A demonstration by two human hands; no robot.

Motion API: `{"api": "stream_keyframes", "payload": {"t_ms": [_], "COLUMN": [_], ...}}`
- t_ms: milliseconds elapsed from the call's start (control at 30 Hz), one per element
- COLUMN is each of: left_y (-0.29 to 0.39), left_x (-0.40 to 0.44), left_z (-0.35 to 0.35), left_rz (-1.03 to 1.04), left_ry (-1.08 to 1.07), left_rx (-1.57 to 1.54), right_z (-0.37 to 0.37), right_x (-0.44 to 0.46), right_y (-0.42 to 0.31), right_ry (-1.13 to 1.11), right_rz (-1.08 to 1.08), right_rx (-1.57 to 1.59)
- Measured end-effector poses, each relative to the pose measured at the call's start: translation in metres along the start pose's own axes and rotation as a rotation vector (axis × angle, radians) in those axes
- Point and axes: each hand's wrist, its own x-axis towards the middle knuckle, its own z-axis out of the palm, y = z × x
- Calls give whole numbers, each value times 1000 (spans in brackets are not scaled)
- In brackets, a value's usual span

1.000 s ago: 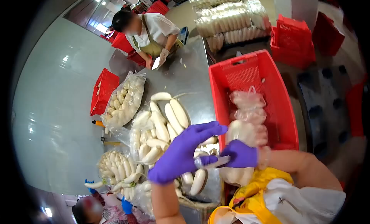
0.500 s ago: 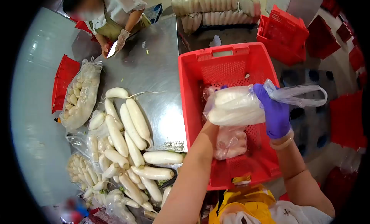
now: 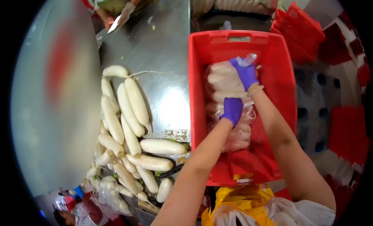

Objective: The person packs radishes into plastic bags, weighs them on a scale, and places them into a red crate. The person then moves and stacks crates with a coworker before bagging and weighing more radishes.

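Observation:
Inside the red crate (image 3: 196,86), a clear bag of white radishes (image 3: 223,80) lies across the upper part. My right hand (image 3: 245,72), in a purple glove, is closed on the bag's gathered top. Lower down, my left hand (image 3: 233,110), also gloved in purple, presses at the near side of that bag with its fingers bent; what they grip is hidden. More bagged radishes (image 3: 237,138) lie below my left hand. Loose white radishes (image 3: 136,103) are heaped on the metal table at the left.
A co-worker's hands (image 3: 126,14) hold a white object at the table's far end. Another person (image 3: 89,214) is at the lower left. Red crates (image 3: 297,29) stand at the upper right, near a dark pallet (image 3: 316,109). A blurred pale surface fills the left side.
The radish bag, earlier held above the crate, has moved down into its upper part. My left hand has come out from behind the bag, and my right hand has moved up and left.

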Motion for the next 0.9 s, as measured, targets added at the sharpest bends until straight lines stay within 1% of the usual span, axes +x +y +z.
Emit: {"api": "stream_keyframes", "payload": {"t_ms": [33,100,133,167,233,300,367,400,433,467,500,567,633,700,733,800,833,900], "left_y": [2,1,-1,-6,-1,5,15,18,21,23,25,26,32,45,50,60,67,76], "left_x": [3,9,12,7,-6,-37,-89,-116,-143,-169,-197,-253,-305,-349,-371,-412,-426,-455], "left_z": [-2,-3,-2,-3,-15,-28,-58,-77,-101,-124,-149,-188,-224,-252,-258,-265,-273,-272], "left_rz": [-21,-46,-39,4,-109,-127,-118,-84,-96,-107,-173,-319,-590,-764,-777,-1006,-1057,-1158], "left_ry": [84,74,0,-22,9,89,104,161,180,198,175,219,183,379,404,437,503,602], "left_rx": [-7,64,129,111,-98,-329,-544,-648,-675,-703,-657,-683,-760,-872,-856,-816,-819,-838], "right_z": [6,11,16,14,33,3,19,22,20,-8,-29,-4,18,21,32,44,58,79], "right_x": [12,17,15,16,20,17,1,-8,-16,-25,-37,-55,-83,-107,-115,-134,-144,-163], "right_y": [-5,-12,-17,-18,15,-15,0,-17,-32,-88,-155,-218,-282,-349,-374,-425,-444,-479], "right_ry": [-66,-46,-86,-124,-209,-550,-405,-197,11,-8,-38,16,-9,-241,-311,-455,-436,-481], "right_rz": [381,302,317,330,181,198,-42,-97,-145,-102,-54,-338,-604,-645,-677,-707,-773,-816], "right_rx": [580,598,546,489,76,-119,-280,-245,-205,70,343,537,205,479,552,688,700,726]}}
